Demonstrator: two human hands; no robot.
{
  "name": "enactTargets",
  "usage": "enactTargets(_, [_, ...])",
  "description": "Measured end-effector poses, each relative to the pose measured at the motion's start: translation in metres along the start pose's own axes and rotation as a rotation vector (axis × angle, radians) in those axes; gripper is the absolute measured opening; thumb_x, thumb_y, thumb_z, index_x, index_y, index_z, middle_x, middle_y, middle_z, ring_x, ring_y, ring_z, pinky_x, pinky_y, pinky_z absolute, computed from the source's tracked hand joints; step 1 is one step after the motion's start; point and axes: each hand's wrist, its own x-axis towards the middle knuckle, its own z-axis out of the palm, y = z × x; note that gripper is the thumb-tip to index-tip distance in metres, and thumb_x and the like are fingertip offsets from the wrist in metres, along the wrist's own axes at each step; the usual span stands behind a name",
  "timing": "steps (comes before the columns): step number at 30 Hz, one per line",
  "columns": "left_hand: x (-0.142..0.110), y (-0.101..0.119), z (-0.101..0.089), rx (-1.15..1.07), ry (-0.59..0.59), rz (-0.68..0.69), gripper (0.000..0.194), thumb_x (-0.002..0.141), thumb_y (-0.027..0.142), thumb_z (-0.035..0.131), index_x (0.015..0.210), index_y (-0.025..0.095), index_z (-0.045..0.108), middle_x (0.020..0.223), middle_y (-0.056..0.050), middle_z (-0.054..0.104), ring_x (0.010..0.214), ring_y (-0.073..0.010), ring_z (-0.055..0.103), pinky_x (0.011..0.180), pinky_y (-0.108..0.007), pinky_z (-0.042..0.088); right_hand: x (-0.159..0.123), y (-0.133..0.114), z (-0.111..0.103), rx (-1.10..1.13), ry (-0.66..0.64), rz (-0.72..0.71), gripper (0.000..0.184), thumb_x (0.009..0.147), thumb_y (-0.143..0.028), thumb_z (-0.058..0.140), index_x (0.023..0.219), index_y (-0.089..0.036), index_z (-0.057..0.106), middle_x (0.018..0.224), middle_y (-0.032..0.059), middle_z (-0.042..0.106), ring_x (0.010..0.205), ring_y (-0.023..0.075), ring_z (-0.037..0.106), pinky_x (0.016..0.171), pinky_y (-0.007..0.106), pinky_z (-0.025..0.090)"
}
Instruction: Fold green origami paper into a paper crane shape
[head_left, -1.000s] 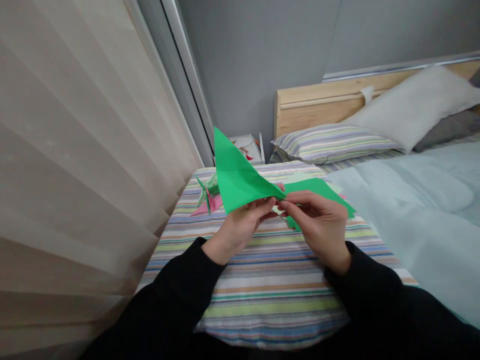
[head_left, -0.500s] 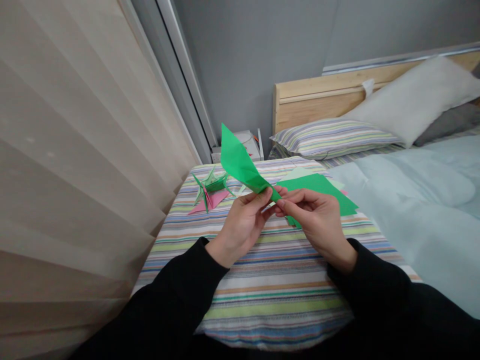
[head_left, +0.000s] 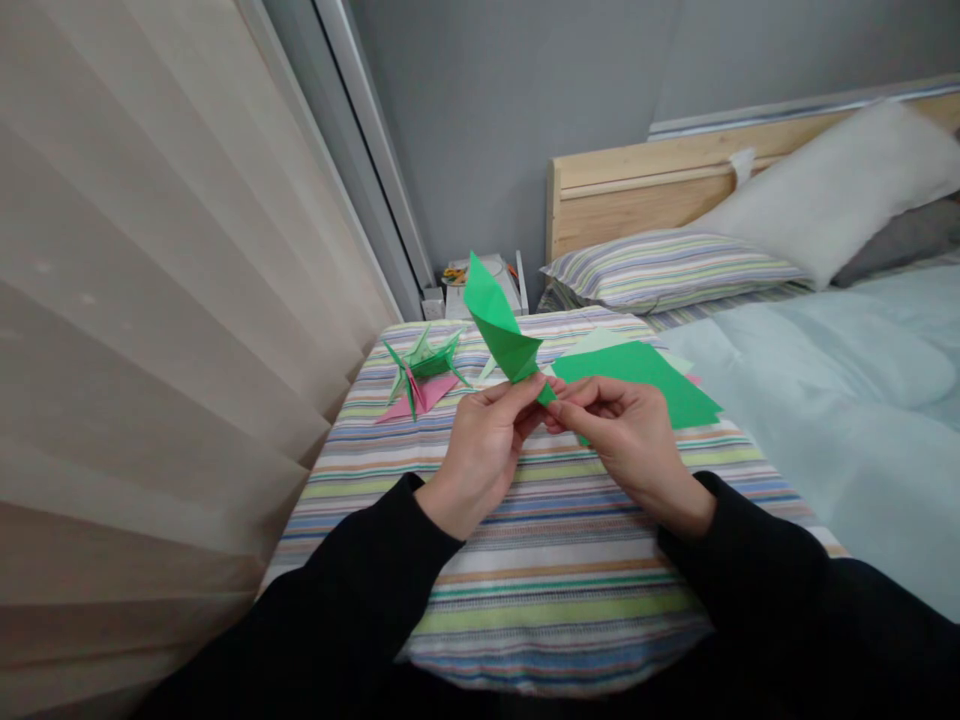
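Observation:
A folded sheet of green origami paper [head_left: 501,325] stands up from between my hands, above the table. My left hand [head_left: 487,440] pinches its lower part between thumb and fingers. Close beside it, my right hand [head_left: 626,425] is closed on the narrow bottom tip of the same paper. Below and behind my right hand lies a stack of green paper sheets [head_left: 641,375], with paler sheets partly under it. To the left rest folded paper pieces, one green [head_left: 431,360] and one pink [head_left: 431,395].
A striped cloth [head_left: 570,580] covers the table. A pleated curtain [head_left: 150,300] hangs along the left. Behind the table is a small white stand [head_left: 510,285] with items on it. The bed with a pale blue quilt [head_left: 847,400] is at the right.
The green paper's upper part has turned more upright and moved slightly right, with a folded flap now showing above my left thumb. Both hands keep their grip.

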Motion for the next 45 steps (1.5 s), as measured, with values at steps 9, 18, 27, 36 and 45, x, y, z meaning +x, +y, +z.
enactTargets(9, [-0.001, 0.0, 0.001, -0.019, -0.003, 0.019, 0.012, 0.073, 0.024, 0.084, 0.073, 0.013, 0.078, 0.082, -0.006, 0.076, 0.077, -0.0143, 0.066, 0.075, -0.028, 0.051, 0.0, -0.001, 0.002, 0.014, -0.019, 0.058, 0.02, 0.071, -0.028, 0.084, 0.063, -0.019, 0.068, 0.062, 0.0009, 0.072, 0.059, 0.0147, 0.067, 0.063, 0.03, 0.055])
enactTargets(18, [-0.003, 0.003, -0.003, -0.069, -0.296, -0.103, 0.025, 0.073, 0.032, 0.086, 0.095, 0.021, 0.08, 0.089, -0.003, 0.073, 0.075, -0.015, 0.059, 0.072, -0.031, 0.047, 0.001, -0.009, -0.004, 0.251, -0.05, 0.176, 0.022, 0.068, -0.031, 0.085, 0.064, -0.02, 0.067, 0.053, -0.0027, 0.065, 0.046, 0.0108, 0.056, 0.049, 0.025, 0.049])
enactTargets(27, [-0.004, -0.001, 0.005, -0.099, -0.191, -0.099, 0.013, 0.081, 0.029, 0.081, 0.082, 0.02, 0.071, 0.115, -0.004, 0.074, 0.104, -0.0194, 0.065, 0.08, -0.029, 0.049, -0.004, -0.004, -0.002, -0.014, 0.049, -0.018, 0.019, 0.075, -0.027, 0.08, 0.065, -0.019, 0.066, 0.066, 0.0006, 0.068, 0.062, 0.0157, 0.065, 0.06, 0.03, 0.056])
enactTargets(36, [-0.005, -0.009, 0.012, -0.127, -0.124, -0.104, 0.011, 0.096, 0.021, 0.061, 0.088, 0.017, 0.067, 0.115, -0.009, 0.074, 0.103, -0.0181, 0.066, 0.081, -0.028, 0.049, 0.002, 0.004, -0.001, -0.244, 0.04, -0.043, 0.014, 0.079, -0.028, 0.077, 0.07, -0.019, 0.069, 0.069, 0.0015, 0.071, 0.065, 0.0165, 0.066, 0.064, 0.031, 0.054])
enactTargets(45, [-0.006, -0.007, 0.013, -0.142, -0.112, -0.136, 0.019, 0.1, 0.022, 0.053, 0.087, 0.017, 0.066, 0.12, -0.01, 0.072, 0.101, -0.0179, 0.065, 0.078, -0.028, 0.048, 0.002, 0.007, -0.001, -0.041, 0.033, 0.123, 0.024, 0.075, -0.036, 0.082, 0.068, -0.017, 0.069, 0.063, 0.0035, 0.072, 0.06, 0.0172, 0.068, 0.06, 0.032, 0.056])
